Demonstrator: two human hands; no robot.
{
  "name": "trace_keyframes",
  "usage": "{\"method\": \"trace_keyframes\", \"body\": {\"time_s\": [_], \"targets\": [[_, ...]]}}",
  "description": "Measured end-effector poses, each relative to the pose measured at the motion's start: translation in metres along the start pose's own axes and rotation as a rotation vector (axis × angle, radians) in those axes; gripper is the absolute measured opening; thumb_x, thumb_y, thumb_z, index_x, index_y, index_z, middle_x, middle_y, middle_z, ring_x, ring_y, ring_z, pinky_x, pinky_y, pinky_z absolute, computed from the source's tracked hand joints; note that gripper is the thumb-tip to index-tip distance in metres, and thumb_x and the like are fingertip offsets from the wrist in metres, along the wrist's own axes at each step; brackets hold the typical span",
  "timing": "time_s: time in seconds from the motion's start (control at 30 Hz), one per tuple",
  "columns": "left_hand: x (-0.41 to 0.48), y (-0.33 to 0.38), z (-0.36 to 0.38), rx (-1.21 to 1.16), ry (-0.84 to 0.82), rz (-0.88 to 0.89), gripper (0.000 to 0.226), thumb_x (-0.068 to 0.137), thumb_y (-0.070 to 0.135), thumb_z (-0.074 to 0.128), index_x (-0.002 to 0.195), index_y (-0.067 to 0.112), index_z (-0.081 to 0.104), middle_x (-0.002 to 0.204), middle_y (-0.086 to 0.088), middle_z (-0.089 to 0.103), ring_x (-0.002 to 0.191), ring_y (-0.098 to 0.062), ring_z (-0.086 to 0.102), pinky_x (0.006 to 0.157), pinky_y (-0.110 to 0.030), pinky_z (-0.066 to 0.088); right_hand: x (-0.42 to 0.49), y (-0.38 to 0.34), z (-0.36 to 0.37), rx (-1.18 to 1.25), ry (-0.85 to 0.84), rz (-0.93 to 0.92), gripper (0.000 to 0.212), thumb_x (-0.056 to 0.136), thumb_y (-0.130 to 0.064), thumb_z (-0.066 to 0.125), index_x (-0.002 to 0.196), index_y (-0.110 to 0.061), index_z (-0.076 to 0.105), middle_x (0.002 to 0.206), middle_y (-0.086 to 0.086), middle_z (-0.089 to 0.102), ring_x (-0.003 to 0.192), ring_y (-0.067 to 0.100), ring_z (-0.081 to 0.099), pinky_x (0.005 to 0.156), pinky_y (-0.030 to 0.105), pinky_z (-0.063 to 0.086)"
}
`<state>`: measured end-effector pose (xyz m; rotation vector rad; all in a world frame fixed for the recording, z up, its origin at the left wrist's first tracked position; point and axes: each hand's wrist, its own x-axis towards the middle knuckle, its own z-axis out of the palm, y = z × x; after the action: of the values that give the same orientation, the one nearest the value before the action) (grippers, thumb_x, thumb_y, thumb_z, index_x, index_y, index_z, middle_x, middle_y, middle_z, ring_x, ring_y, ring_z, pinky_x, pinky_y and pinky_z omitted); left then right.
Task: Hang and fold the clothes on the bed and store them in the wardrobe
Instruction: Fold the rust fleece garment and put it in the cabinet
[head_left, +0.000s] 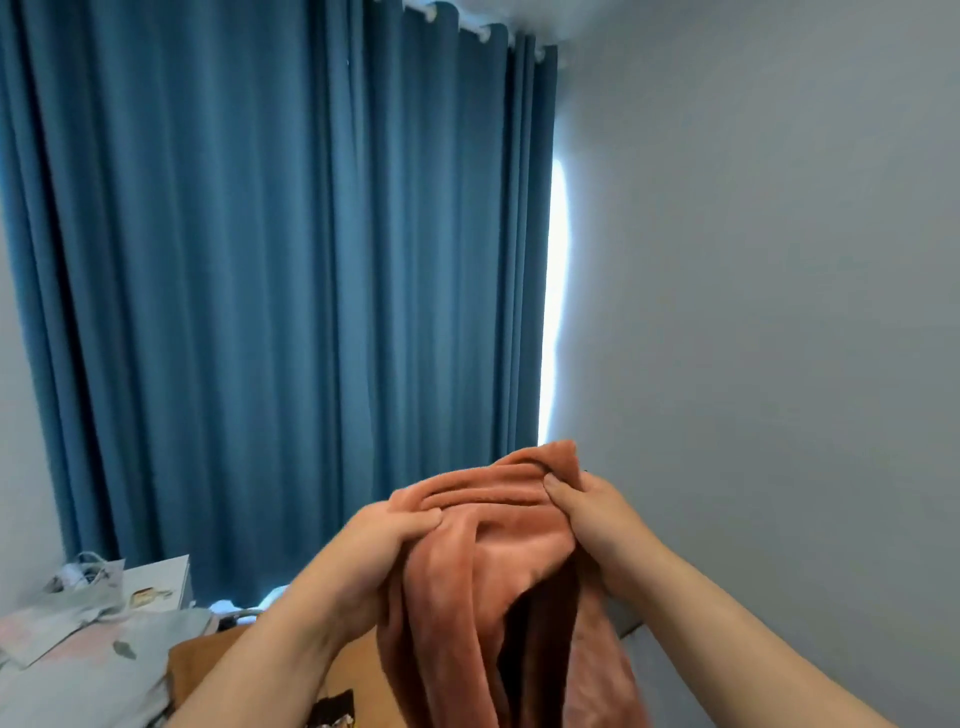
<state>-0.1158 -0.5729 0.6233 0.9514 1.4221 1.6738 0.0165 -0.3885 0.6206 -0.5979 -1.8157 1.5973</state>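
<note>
— Where is the garment (493, 551)?

— Up in the air in front of the person, held between both hands, with the blue curtain (260, 260) behind it.

— Which way does it run?

— Its long axis is up and down. The bunched top edge slants from the left hand (384, 545) up to the right hand (592, 512), so the right end sits higher. The rest hangs straight down and leaves the bottom of the view.

— And the fingers?

— The left thumb lies flat across the cloth and presses it against fingers that the fabric hides. The right thumb pinches the top corner in the same way. I cannot tell how the other fingers lie behind it.

— What is it made of?

— A thick, plush, rust-orange fabric. It falls in deep rounded folds, with a dark hollow between two hanging lengths.

— How much room is there around it?

— On the right is a bare pale wall (753, 312), near the right forearm. On the left there is open air down to the rumpled grey bedding (78, 670), which has a leaf print. A brown cloth (197, 670) lies just beside the left forearm. The curtain hangs in long upright pleats, and a bright strip of daylight shows along its right edge.
</note>
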Motion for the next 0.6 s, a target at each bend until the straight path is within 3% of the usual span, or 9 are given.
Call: {"method": "trace_keyframes", "body": {"time_s": [0.1, 0.17, 0.23, 0.3, 0.37, 0.43, 0.5, 0.53, 0.6], "targets": [[0.035, 0.025, -0.014, 0.109, 0.140, 0.008, 0.026, 0.092, 0.003, 0.053, 0.113, 0.004, 0.069, 0.111, -0.018, 0.070, 0.109, -0.032, 0.065, 0.103, -0.049, 0.046, -0.001, -0.006, -0.013, -0.108, -0.034, -0.020, 0.042, 0.088, -0.054, 0.060, 0.099, -0.016, 0.075, 0.094, 0.002, 0.077, 0.092, 0.017, 0.072, 0.082, 0.033, 0.056], [0.055, 0.036, -0.020, 0.220, 0.209, 0.046, 0.021, 0.095, 0.010, 0.055, 0.107, 0.006, 0.071, 0.103, -0.014, 0.073, 0.102, -0.028, 0.068, 0.097, -0.044, 0.051, -0.001, -0.013, -0.019, -0.199, -0.052, -0.051, 0.069, 0.069, -0.073, 0.062, 0.097, -0.011, 0.074, 0.096, 0.010, 0.076, 0.093, 0.023, 0.071, 0.086, 0.042, 0.055], [0.071, 0.044, -0.027, 0.323, 0.323, 0.079, 0.018, 0.094, 0.017, 0.058, 0.099, 0.009, 0.074, 0.097, -0.011, 0.075, 0.092, -0.023, 0.070, 0.087, -0.036, 0.055, -0.002, -0.019, -0.028, -0.225, -0.110, -0.054, 0.083, 0.055, -0.075, 0.075, 0.097, -0.004, 0.071, 0.099, 0.019, 0.073, 0.094, 0.031, 0.070, 0.089, 0.050, 0.053], [0.085, 0.052, -0.038, 0.485, 0.459, 0.101, 0.020, 0.091, 0.026, 0.060, 0.087, 0.011, 0.073, 0.089, -0.008, 0.073, 0.082, -0.019, 0.068, 0.073, -0.031, 0.053, 0.000, -0.025, -0.038, -0.261, -0.167, -0.058, 0.063, 0.057, -0.052, 0.087, 0.096, -0.005, 0.071, 0.096, 0.017, 0.074, 0.092, 0.033, 0.071, 0.089, 0.050, 0.055], [0.092, 0.060, -0.046, 0.904, 0.560, 0.089, 0.028, 0.089, 0.035, 0.057, 0.074, 0.013, 0.065, 0.083, -0.007, 0.069, 0.076, -0.021, 0.062, 0.063, -0.030, 0.046, 0.005, -0.031, -0.047, -0.284, -0.166, -0.097, 0.041, 0.065, -0.037, 0.079, 0.091, -0.006, 0.068, 0.088, 0.010, 0.073, 0.084, 0.027, 0.069, 0.084, 0.046, 0.055], [0.092, 0.058, -0.042, 1.138, 0.652, 0.167, 0.034, 0.087, 0.047, 0.054, 0.084, 0.014, 0.063, 0.096, -0.005, 0.067, 0.088, -0.024, 0.060, 0.072, -0.033, 0.048, 0.012, -0.037, -0.046, -0.242, -0.100, -0.133, 0.039, 0.069, -0.039, 0.072, 0.090, -0.007, 0.063, 0.085, 0.011, 0.067, 0.082, 0.024, 0.062, 0.081, 0.045, 0.053], [0.084, 0.039, -0.021, 1.009, 0.582, 0.368, 0.053, 0.082, 0.060, 0.051, 0.115, 0.019, 0.060, 0.121, 0.003, 0.059, 0.114, -0.018, 0.054, 0.094, -0.032, 0.044, 0.019, -0.044, -0.039, -0.185, -0.039, -0.144, 0.045, 0.071, -0.043, 0.069, 0.093, -0.005, 0.060, 0.088, 0.016, 0.066, 0.082, 0.025, 0.061, 0.082, 0.049, 0.054], [0.077, 0.026, -0.004, 0.929, 0.468, 0.461, 0.062, 0.077, 0.065, 0.051, 0.127, 0.028, 0.052, 0.128, 0.015, 0.053, 0.120, -0.007, 0.050, 0.097, -0.026, 0.041, 0.023, -0.047, -0.034, -0.189, -0.013, -0.173, 0.041, 0.071, -0.045, 0.067, 0.088, -0.008, 0.058, 0.085, 0.014, 0.064, 0.079, 0.023, 0.059, 0.076, 0.048, 0.053], [0.063, -0.007, 0.029, 0.963, 0.260, 0.535, 0.075, 0.066, 0.066, 0.061, 0.134, 0.047, 0.036, 0.124, 0.039, 0.044, 0.115, 0.015, 0.044, 0.093, -0.015, 0.040, 0.029, -0.056, -0.025, -0.245, 0.022, -0.230, 0.033, 0.070, -0.045, 0.063, 0.080, -0.015, 0.053, 0.078, 0.007, 0.058, 0.072, 0.019, 0.055, 0.070, 0.044, 0.050]]}}
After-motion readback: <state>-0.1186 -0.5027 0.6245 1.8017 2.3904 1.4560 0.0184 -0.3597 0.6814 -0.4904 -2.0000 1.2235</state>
